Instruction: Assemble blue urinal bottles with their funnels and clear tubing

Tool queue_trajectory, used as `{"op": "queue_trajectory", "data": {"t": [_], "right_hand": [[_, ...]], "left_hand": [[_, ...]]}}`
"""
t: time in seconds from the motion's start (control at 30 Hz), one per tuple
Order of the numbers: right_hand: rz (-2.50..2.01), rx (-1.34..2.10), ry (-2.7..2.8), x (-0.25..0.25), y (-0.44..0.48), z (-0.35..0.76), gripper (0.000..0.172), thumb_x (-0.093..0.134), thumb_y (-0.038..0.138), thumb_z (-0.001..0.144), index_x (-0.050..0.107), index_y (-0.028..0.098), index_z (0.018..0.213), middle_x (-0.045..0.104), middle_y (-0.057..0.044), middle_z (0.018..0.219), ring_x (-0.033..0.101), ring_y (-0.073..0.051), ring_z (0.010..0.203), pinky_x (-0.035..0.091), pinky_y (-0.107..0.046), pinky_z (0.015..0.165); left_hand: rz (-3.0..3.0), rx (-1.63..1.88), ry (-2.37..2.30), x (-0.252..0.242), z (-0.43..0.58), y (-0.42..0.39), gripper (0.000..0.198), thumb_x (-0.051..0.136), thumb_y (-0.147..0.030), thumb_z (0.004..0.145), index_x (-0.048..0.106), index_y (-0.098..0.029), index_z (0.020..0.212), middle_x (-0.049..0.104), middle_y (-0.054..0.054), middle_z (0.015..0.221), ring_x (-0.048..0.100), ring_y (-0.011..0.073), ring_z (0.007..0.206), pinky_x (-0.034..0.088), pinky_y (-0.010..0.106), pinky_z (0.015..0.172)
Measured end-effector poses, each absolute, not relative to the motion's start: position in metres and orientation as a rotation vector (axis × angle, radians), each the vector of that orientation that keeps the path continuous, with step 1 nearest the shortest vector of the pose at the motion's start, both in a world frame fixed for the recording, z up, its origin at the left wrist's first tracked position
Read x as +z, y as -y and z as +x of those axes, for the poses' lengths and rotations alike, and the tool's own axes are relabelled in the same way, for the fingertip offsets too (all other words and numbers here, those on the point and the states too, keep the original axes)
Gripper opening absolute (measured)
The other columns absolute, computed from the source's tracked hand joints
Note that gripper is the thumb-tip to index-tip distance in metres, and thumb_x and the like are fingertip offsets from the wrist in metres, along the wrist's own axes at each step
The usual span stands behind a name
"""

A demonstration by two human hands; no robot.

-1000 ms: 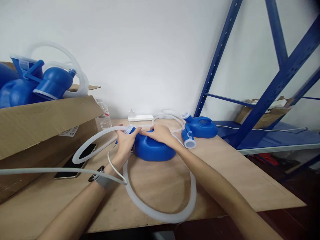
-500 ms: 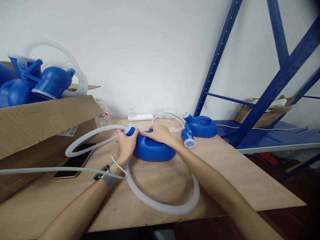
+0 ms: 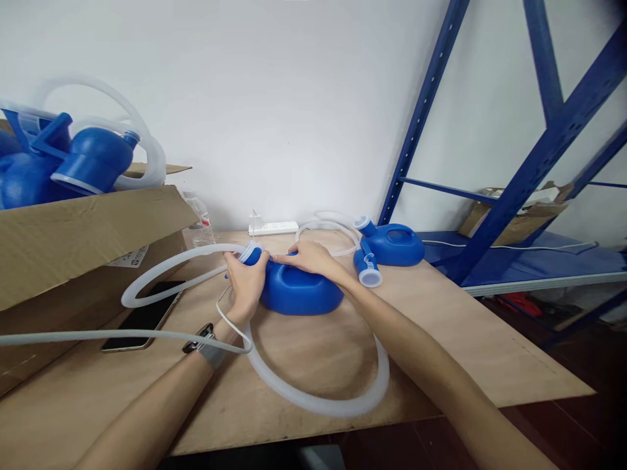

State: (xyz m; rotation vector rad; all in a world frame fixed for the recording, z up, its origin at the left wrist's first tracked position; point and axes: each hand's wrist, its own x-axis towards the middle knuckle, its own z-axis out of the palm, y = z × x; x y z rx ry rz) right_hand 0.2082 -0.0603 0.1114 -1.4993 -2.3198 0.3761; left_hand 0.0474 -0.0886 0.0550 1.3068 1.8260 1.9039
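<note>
While carton [image 3: 93, 225] holds blue vessels [image 3: 100, 156] and tubing [image 3: 155, 163], left grip [image 3: 246, 279] clasps white-rimmed spout [image 3: 253, 255], right grip [image 3: 313, 258] grasps blue jug [image 3: 301, 297].

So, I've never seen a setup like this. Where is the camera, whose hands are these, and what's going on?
There is no machine here: these are a person's bare hands, seen by a camera on their head that looks forward and down. The left hand grips a blue piece with a whitish rim; whether it joins the rounded blue plastic jug is hidden. The right hand rests on top of that jug. On the brown wooden tabletop lie loops of translucent ribbed hose, a second blue jug, a black phone, a white power strip and an open cardboard box of blue parts.
</note>
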Motion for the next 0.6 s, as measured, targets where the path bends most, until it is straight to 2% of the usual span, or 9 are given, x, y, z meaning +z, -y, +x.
{"op": "queue_trajectory", "data": {"t": [0.13, 0.3, 0.6], "right_hand": [[-1.510, 0.449, 2.315, 0.1112, 0.0580, 0.2085, 0.065, 0.051, 0.080, 0.085, 0.064, 0.020, 0.063, 0.067, -0.002, 0.063, 0.062, -0.017, 0.065, 0.034, -0.027, 0.058], [-1.557, 0.375, 2.301, 0.1109, 0.0587, 0.2064, 0.064, 0.053, 0.080, 0.084, 0.066, 0.020, 0.065, 0.070, -0.004, 0.068, 0.063, -0.019, 0.069, 0.034, -0.028, 0.059], [-1.568, 0.340, 2.285, 0.1115, 0.0647, 0.2059, 0.066, 0.051, 0.080, 0.085, 0.067, 0.020, 0.063, 0.070, -0.005, 0.068, 0.064, -0.020, 0.069, 0.035, -0.029, 0.061]], "left_hand": [[1.332, 1.916, -1.770, 0.0517, 0.0478, 0.0907, 0.050, 0.077, -0.045, 0.073, 0.044, -0.027, 0.106, 0.064, 0.005, 0.107, 0.066, 0.0284, 0.105, 0.052, 0.046, 0.098], [1.328, 1.881, -1.707, 0.0511, 0.0462, 0.0930, 0.054, 0.078, -0.046, 0.073, 0.044, -0.027, 0.110, 0.064, 0.007, 0.113, 0.065, 0.0293, 0.109, 0.050, 0.047, 0.100], [1.290, 1.866, -1.832, 0.0574, 0.0484, 0.0939, 0.044, 0.077, -0.043, 0.073, 0.048, -0.027, 0.101, 0.065, 0.006, 0.104, 0.066, 0.0308, 0.104, 0.050, 0.050, 0.099]]}}
